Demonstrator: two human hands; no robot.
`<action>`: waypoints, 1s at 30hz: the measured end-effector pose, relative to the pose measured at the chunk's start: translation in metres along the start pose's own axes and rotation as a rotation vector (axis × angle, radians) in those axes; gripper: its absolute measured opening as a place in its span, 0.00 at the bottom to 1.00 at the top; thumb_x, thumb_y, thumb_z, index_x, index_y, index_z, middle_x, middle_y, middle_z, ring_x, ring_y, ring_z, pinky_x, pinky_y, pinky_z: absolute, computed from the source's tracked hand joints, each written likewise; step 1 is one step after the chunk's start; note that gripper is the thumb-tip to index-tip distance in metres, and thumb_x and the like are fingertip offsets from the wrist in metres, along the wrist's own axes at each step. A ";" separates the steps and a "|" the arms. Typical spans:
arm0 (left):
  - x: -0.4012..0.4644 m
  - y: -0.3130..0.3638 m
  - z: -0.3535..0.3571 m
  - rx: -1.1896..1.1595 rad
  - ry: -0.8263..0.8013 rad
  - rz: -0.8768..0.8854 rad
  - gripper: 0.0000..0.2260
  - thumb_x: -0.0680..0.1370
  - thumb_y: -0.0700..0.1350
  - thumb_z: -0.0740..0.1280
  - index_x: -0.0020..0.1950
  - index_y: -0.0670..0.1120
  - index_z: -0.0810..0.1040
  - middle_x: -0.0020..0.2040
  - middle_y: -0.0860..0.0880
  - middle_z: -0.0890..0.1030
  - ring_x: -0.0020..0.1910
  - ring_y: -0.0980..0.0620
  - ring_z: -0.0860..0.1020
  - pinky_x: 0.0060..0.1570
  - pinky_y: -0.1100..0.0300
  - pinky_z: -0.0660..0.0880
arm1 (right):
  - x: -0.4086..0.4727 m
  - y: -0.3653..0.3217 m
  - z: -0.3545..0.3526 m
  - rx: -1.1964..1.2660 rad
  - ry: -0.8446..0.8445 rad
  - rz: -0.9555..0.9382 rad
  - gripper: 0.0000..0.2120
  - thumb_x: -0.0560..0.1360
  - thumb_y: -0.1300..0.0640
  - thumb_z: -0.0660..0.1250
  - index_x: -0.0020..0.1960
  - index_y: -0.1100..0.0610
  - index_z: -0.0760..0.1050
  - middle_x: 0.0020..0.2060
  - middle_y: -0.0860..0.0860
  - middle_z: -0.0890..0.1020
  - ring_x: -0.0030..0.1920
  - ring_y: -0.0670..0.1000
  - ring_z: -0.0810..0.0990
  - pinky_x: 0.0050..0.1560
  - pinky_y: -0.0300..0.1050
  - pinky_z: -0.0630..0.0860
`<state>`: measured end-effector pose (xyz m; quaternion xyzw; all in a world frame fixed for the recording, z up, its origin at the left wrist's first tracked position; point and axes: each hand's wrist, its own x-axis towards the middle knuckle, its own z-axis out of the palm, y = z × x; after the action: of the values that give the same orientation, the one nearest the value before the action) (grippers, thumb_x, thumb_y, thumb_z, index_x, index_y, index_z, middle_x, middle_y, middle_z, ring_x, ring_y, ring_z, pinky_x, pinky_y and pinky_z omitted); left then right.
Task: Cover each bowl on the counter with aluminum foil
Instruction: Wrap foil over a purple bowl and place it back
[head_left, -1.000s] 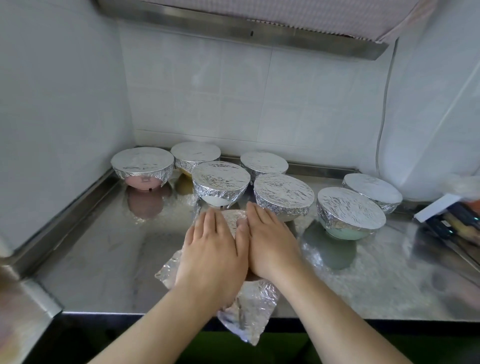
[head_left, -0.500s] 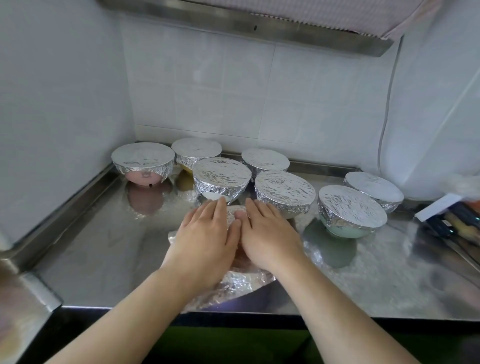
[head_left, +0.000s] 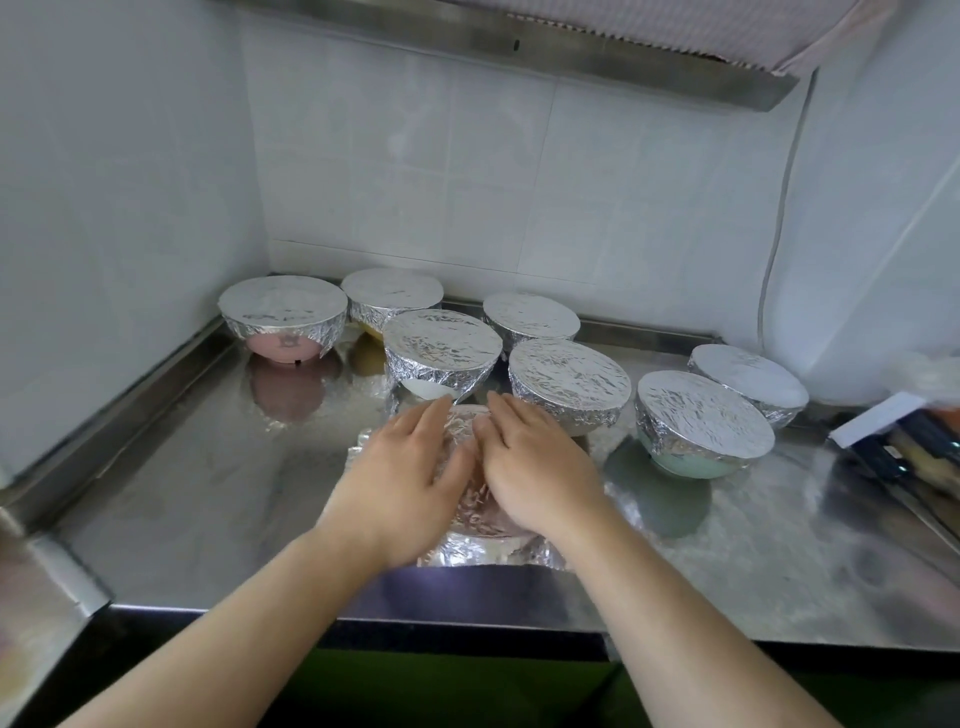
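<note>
Head cam looks down at a steel counter (head_left: 182, 493) with seven bowls already wrapped along the far side, from the pink one (head_left: 283, 325) in the far-left corner to the green one (head_left: 701, 428) on the right. The bowl being worked on (head_left: 470, 512) sits nearest, dead centre, right under both hands, with a foil sheet (head_left: 462, 553) draped over it.

Left hand (head_left: 402, 478) lies flat on the left half of the top, fingers straight and a bit spread, pointing away. Right hand (head_left: 535, 467) mirrors it on the right half, fingers straight too, and the thumbs nearly meet over the middle. Neither is gripping anything, just pressing the foil down.

So the bowl isn't off to one side at all. It's directly below, and each hand is about equally close to its own side of the rim. It's round, so no long axis to worry about. Loose foil sticks out at the near edge and on the left, looking not yet tucked. My guess is the next bit is sliding both palms outward and down to crimp it round the rim. Can't see the rim itself, hands hide it.
</note>
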<state>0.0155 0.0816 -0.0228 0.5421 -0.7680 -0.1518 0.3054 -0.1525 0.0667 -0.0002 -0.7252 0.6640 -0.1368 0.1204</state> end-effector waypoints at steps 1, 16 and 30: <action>0.002 -0.001 -0.004 -0.025 0.022 -0.026 0.25 0.84 0.56 0.59 0.78 0.45 0.68 0.71 0.46 0.76 0.69 0.44 0.73 0.69 0.49 0.70 | -0.002 -0.001 0.003 0.014 0.000 0.046 0.30 0.87 0.40 0.45 0.86 0.50 0.51 0.86 0.46 0.53 0.85 0.50 0.49 0.84 0.49 0.46; 0.006 -0.004 0.008 0.293 -0.007 0.023 0.17 0.81 0.47 0.52 0.55 0.42 0.78 0.56 0.39 0.77 0.56 0.33 0.76 0.53 0.41 0.77 | 0.005 -0.002 0.001 -0.013 0.010 -0.136 0.24 0.90 0.50 0.47 0.85 0.53 0.58 0.84 0.47 0.61 0.83 0.47 0.54 0.73 0.28 0.37; -0.005 0.008 0.010 0.343 -0.024 0.051 0.24 0.85 0.50 0.47 0.71 0.42 0.75 0.67 0.34 0.73 0.69 0.30 0.71 0.72 0.38 0.67 | 0.001 0.002 0.016 -0.073 0.107 -0.036 0.40 0.77 0.41 0.34 0.83 0.55 0.61 0.82 0.52 0.64 0.82 0.53 0.60 0.82 0.52 0.57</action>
<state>0.0038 0.0878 -0.0275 0.5648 -0.7997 -0.0175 0.2030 -0.1481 0.0656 -0.0161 -0.7325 0.6609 -0.1534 0.0556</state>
